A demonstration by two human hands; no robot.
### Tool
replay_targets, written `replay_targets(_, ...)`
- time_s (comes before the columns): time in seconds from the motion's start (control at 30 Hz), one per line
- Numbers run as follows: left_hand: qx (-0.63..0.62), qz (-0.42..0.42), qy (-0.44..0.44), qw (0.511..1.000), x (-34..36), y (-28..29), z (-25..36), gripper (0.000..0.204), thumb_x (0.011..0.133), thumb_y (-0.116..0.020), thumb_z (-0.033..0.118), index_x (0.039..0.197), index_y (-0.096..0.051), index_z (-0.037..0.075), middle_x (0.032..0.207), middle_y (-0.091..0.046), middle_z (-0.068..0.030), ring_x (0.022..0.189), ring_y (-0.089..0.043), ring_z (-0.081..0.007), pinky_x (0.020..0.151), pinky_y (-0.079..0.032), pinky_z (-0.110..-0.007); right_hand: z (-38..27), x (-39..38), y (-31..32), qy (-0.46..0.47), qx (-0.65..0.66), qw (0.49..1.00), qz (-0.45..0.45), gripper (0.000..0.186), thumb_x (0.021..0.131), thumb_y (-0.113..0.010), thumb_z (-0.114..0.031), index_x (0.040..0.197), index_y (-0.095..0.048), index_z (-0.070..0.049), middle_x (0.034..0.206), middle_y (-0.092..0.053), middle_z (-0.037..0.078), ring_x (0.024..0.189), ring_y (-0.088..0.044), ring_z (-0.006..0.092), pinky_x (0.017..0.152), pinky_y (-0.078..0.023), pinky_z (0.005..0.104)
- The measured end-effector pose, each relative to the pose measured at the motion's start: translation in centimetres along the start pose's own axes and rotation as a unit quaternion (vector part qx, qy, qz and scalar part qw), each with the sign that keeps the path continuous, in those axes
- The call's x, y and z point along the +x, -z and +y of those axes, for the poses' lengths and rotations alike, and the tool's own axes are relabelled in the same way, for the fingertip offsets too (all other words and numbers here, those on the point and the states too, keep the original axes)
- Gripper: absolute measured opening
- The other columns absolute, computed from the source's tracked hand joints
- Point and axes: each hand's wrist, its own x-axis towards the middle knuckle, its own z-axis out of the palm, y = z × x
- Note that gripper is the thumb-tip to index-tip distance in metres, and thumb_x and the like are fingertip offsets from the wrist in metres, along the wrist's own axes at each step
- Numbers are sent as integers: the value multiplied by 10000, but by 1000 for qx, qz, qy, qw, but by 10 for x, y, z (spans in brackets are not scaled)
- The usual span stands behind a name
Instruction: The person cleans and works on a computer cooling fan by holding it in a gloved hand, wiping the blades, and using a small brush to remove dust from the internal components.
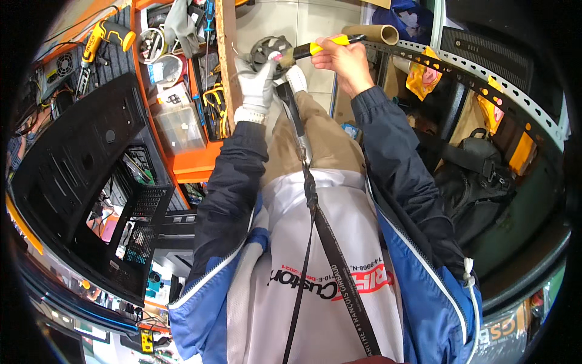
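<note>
My left hand (256, 85) wears a pale glove and is closed on a dark round cooling fan (264, 50) with a pinkish label at its hub. Bare, my right hand (344, 60) grips a brush (316, 48) by its yellow and black handle. The brush points left, and its light bristles meet the fan's right side near the hub. Both hands are out in front of my body, above the floor. The gloved fingers partly cover the fan's lower edge.
Left stands an orange shelf (193, 162) with tools, cables and a clear plastic box (178, 128). A black computer case (79, 182) and a yellow cordless tool (100, 42) lie farther left. On the right are a cardboard tube (382, 34), a perforated metal rail (485, 80) and a black bag (476, 176).
</note>
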Motion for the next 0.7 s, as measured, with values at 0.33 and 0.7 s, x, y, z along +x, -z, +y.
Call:
replay_targets(0.33,-37,-27,22,999,3,-3,-2,411,971,-731,-52,1331,-553,32,1264,-706,-90,1091,-712,-176,981,-608,-343,63,4,10,-99,291,951,-19,129,1094,-714,-160,1151,-685,-47,1026,-793,163,960,-806,269,910,-680,403)
replay_targets(0.7,-24,-3,13,1000,9,10,-17,516,921,-729,-82,1383,-529,28,1325,-688,-114,1163,-709,-217,1041,-601,-375,20,-4,9,73,47,996,6,164,1063,-733,-145,1085,-724,18,929,-799,179,783,-815,259,780,-691,376)
